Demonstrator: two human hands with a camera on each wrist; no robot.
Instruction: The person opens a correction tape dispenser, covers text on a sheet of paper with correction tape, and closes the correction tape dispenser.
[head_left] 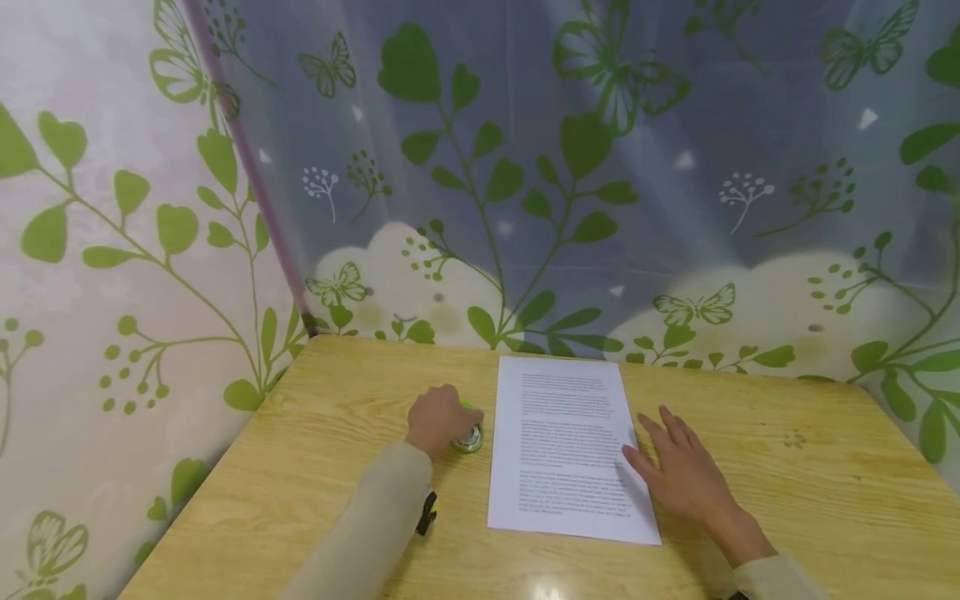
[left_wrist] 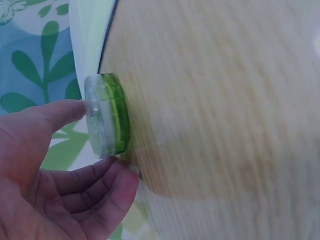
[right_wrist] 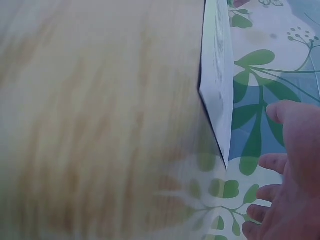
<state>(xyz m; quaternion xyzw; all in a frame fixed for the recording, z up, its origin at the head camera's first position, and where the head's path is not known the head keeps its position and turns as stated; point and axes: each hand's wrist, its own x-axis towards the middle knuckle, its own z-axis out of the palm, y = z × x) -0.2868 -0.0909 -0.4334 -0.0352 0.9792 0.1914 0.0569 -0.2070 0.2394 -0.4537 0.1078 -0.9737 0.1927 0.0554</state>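
Observation:
A round case [head_left: 467, 439] with a clear top and a green base [left_wrist: 119, 115] lies flat on the wooden table, left of a printed sheet of paper [head_left: 558, 450]. Over it, my left hand [head_left: 442, 419] holds the case, the thumb against its clear top and the curled fingers at its edge in the left wrist view. My right hand [head_left: 686, 471] hovers by the paper's right side with its fingers spread and nothing held. In the head view its thumb overlaps the sheet's right edge; the right wrist view shows the hand [right_wrist: 295, 185] apart from the sheet.
The wooden table [head_left: 337, 392] meets a leaf-and-butterfly patterned curtain [head_left: 510, 208] at its back and left. A small black-and-yellow item [head_left: 426, 513] shows beside the left sleeve; whether it is worn or lies on the table I cannot tell.

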